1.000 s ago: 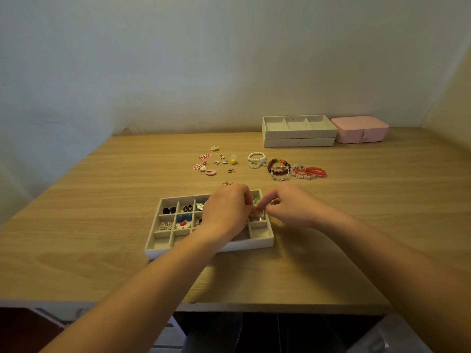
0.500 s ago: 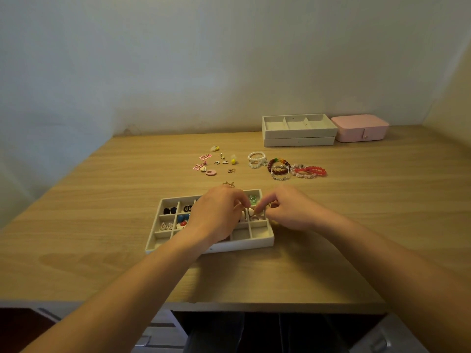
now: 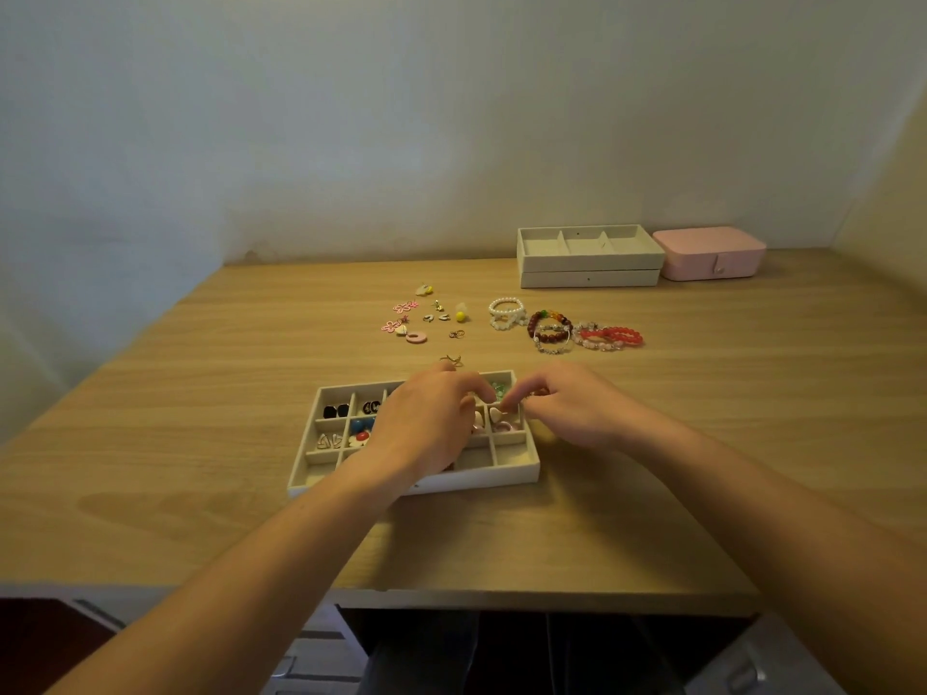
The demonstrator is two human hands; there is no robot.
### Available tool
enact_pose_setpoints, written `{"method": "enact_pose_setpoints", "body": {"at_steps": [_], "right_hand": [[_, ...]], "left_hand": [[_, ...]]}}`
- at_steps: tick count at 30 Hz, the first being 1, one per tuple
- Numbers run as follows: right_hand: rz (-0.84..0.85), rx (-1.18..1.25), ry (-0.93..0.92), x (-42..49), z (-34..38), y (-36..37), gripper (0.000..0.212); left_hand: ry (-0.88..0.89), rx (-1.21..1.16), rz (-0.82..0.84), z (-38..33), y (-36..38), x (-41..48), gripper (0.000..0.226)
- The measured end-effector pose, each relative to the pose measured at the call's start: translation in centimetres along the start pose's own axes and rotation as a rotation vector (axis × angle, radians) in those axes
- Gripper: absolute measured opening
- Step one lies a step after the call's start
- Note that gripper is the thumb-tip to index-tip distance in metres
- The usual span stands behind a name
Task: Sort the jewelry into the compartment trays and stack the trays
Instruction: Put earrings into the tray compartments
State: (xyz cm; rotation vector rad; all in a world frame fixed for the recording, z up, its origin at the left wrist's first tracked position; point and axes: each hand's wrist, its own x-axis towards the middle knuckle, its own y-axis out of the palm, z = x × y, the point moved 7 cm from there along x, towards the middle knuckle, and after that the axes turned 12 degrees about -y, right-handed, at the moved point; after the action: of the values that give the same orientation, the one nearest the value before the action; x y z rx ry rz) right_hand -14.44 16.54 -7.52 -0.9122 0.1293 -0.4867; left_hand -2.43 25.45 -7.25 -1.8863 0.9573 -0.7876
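Compartment tray [image 3: 501, 476] near the front edge of the table [image 3: 200, 393], partly filled. Left hand [image 3: 426, 423] curled over its middle, grip hidden; right hand [image 3: 572, 408] bunched at a white heart piece [image 3: 495, 412] in the tray's right column, pinching or touching unclear. Bracelets [image 3: 552, 331] and stacked trays [image 3: 589, 278] beyond.

Table [image 3: 200, 393]: wood-grain top, matt and smooth. Compartment tray [image 3: 521, 469] under the left hand [image 3: 426, 428] and right hand [image 3: 577, 413]: off-white, matt, cloth-like lining. Earrings [image 3: 336, 411] in the cells left of the left hand: glossy, enamel-like. Beaded bracelets [image 3: 612, 338] beyond the right hand: shiny beads, some pearly, some clear. Stacked trays [image 3: 589, 278] farther beyond: same matt finish. Pink box [image 3: 702, 253] beside them: smooth, leather-like, faint sheen.
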Motion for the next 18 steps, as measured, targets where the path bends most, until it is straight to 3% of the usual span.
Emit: {"method": "enact_pose_setpoints", "body": {"at_steps": [7,18], "right_hand": [[-0.165,0.035,-0.035,2.0,1.9,-0.9,0.025],[-0.11,-0.017,0.0,13.4,3.8,1.8,0.027]], "left_hand": [[-0.156,-0.099,-0.101,3.9,-3.4,1.7,0.018],[-0.402,-0.12,-0.06,10.8,-5.0,8.6,0.025]]}}
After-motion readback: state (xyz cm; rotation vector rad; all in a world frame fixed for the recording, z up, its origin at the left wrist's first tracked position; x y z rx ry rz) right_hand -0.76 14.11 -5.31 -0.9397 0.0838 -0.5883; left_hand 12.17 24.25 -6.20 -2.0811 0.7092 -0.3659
